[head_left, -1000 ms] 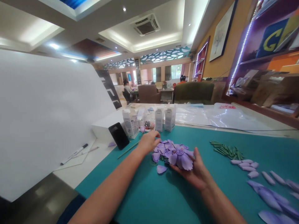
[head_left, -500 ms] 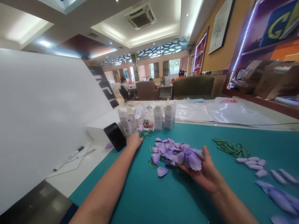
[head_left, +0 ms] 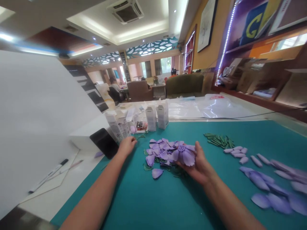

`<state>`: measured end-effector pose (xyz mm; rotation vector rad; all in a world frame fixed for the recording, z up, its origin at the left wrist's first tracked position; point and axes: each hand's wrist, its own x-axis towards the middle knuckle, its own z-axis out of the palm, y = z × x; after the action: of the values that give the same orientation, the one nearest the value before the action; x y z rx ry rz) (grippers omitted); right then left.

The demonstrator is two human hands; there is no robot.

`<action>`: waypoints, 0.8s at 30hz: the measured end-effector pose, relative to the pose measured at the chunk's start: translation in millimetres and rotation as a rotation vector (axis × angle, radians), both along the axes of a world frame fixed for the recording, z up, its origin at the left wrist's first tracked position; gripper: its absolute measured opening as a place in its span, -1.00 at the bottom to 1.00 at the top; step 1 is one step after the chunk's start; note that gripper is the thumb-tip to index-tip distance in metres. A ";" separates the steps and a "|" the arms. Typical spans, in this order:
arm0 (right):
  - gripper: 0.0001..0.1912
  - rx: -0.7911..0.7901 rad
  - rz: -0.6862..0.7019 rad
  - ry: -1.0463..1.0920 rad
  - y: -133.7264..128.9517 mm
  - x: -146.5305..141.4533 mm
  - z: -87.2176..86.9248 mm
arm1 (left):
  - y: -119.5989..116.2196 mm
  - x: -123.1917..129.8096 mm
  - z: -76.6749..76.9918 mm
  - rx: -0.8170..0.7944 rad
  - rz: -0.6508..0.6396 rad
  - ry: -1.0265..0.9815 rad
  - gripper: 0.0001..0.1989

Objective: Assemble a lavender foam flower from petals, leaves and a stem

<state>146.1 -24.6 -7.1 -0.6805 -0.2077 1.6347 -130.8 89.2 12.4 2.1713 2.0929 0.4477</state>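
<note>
A purple flower (head_left: 185, 154) with open petals rests in my right hand (head_left: 197, 166), the thumb up at its right edge and the fingers beneath. Beside it, to the left, lies a pile of purple petals (head_left: 158, 150) with bits of green, and one loose petal (head_left: 157, 173) sits in front of the pile. My left hand (head_left: 127, 145) is farther left, near the white boxes, its fingers closed at a thin green stem (head_left: 140, 136). Whether the fingertips grip the stem is too small to tell. A pink bud (head_left: 133, 129) is just beyond them.
A dark phone (head_left: 104, 143) leans near white boxes (head_left: 117, 125). Green pieces (head_left: 219, 140), small lilac buds (head_left: 237, 152) and larger purple petals (head_left: 273, 199) lie right on the teal mat (head_left: 153, 204). Pens (head_left: 49, 175) lie left. People sit in the background.
The camera view has turned to the right, shifting the scene left. My right hand still has the flower, and my left hand remains near the boxes, with its fingers drawn together.
</note>
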 end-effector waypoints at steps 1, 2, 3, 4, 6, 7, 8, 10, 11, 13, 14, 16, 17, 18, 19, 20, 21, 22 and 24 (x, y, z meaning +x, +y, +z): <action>-0.64 0.011 -0.002 0.006 0.0 -0.2 0.4 | -7.1 1.2 4.9 0.017 -0.033 -0.010 -0.77; -0.65 0.020 -0.007 0.010 -0.1 -0.5 0.8 | -15.1 2.4 10.1 0.033 -0.069 -0.021 -0.76; -0.66 0.030 -0.014 0.009 -0.3 -0.7 1.5 | -23.9 3.9 15.5 0.046 -0.103 -0.030 -0.75; -0.68 0.042 -0.020 0.004 -0.6 -1.0 2.2 | -33.5 5.5 20.9 0.056 -0.135 -0.039 -0.75; -0.71 0.058 -0.030 -0.021 -1.4 -1.8 3.8 | -53.9 9.5 31.8 0.095 -0.226 -0.073 -0.76; -0.73 0.061 -0.029 -0.035 -2.0 -2.3 4.7 | -64.2 11.8 37.1 0.114 -0.274 -0.084 -0.78; -0.74 0.062 -0.028 -0.049 -2.6 -3.0 5.5 | -74.2 14.3 42.2 0.122 -0.312 -0.087 -0.78; -0.76 0.053 -0.026 -0.078 -4.0 -4.9 7.2 | -92.1 19.6 51.4 0.111 -0.374 -0.068 -0.77; -0.77 0.046 -0.023 -0.094 -4.8 -6.2 8.0 | -99.4 21.9 55.2 0.097 -0.396 -0.046 -0.77; -0.78 0.043 -0.009 -0.121 -6.5 -9.3 9.5 | -110.4 25.5 61.1 0.075 -0.419 0.014 -0.76; -0.78 0.044 0.003 -0.131 -7.4 -11.0 10.2 | -114.2 26.4 63.2 0.072 -0.425 0.045 -0.75; -0.79 0.051 0.035 -0.147 -9.3 -14.4 11.4 | -118.6 26.7 65.7 0.079 -0.435 0.108 -0.74; -0.80 0.054 0.048 -0.157 -10.2 -16.1 11.9 | -119.7 26.1 66.4 0.087 -0.439 0.138 -0.73; -0.81 0.056 0.059 -0.167 -11.1 -17.6 12.3 | -120.3 25.2 66.7 0.096 -0.442 0.168 -0.73; -0.83 0.055 0.067 -0.178 -11.8 -19.1 12.5 | -120.6 24.2 66.8 0.105 -0.444 0.193 -0.73; -0.84 0.056 0.075 -0.186 -12.5 -20.3 12.6 | -120.8 23.1 66.7 0.114 -0.447 0.210 -0.73; -0.84 0.057 0.083 -0.190 -12.9 -21.4 12.4 | -120.9 22.1 66.6 0.123 -0.451 0.217 -0.74; -0.84 0.059 0.091 -0.190 -13.2 -22.3 12.1 | -121.0 21.2 66.6 0.132 -0.459 0.213 -0.74; -0.84 0.066 0.107 -0.189 -13.4 -23.5 11.2 | -121.7 19.8 66.8 0.157 -0.465 0.171 -0.76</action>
<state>122.6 -38.0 4.1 -0.7848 -0.4397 1.6577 -111.0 -32.5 79.1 2.7672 1.5792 0.3990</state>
